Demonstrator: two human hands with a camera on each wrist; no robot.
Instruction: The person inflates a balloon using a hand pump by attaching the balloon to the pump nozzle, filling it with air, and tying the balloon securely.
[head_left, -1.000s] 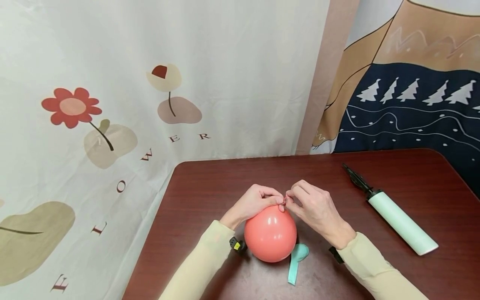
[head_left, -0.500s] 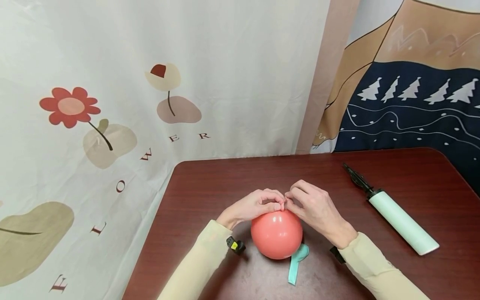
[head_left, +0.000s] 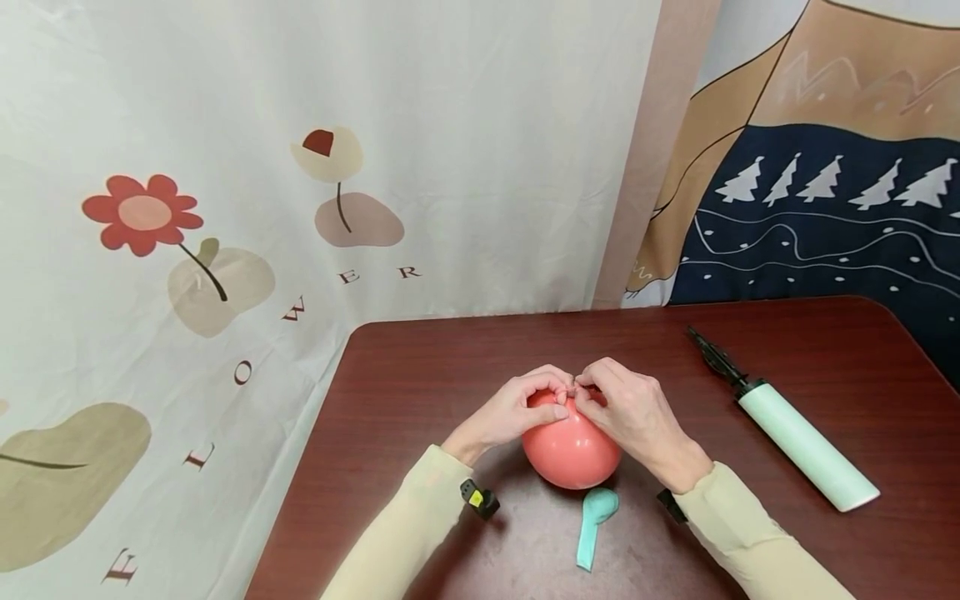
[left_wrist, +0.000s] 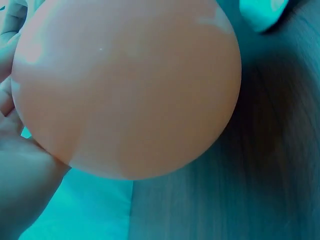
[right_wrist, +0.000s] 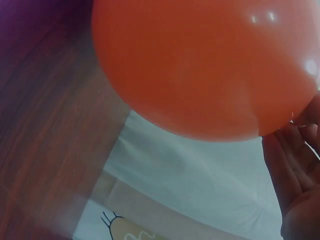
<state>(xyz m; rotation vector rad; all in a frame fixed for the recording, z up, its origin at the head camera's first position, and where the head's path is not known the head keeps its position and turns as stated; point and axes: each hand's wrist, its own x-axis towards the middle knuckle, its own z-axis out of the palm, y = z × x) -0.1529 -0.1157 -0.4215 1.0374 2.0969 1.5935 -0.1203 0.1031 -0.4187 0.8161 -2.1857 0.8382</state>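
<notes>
An inflated coral-red balloon [head_left: 573,454] hangs between the two hands in the head view, its neck turned up and away. My left hand [head_left: 517,410] pinches the neck from the left, thumb lying against the balloon's top. From the other side my right hand [head_left: 637,410] pinches the neck's end with thumb and forefinger. Both wrist views are mostly filled by the balloon [left_wrist: 130,90], with the right fingers [right_wrist: 282,165] against its edge in the right wrist view. On the table below lies a flat turquoise balloon [head_left: 597,512], not inflated.
A hand pump [head_left: 802,442] with a pale green barrel and black nozzle lies on the table's right side. The dark red-brown table [head_left: 420,367] ends at a white printed curtain [head_left: 487,167] behind and to the left.
The red balloon has swung right and slightly up, uncovering more of the turquoise balloon. My left hand dipped, then rose and shifted slightly right; the right hand stays nearly in place.
</notes>
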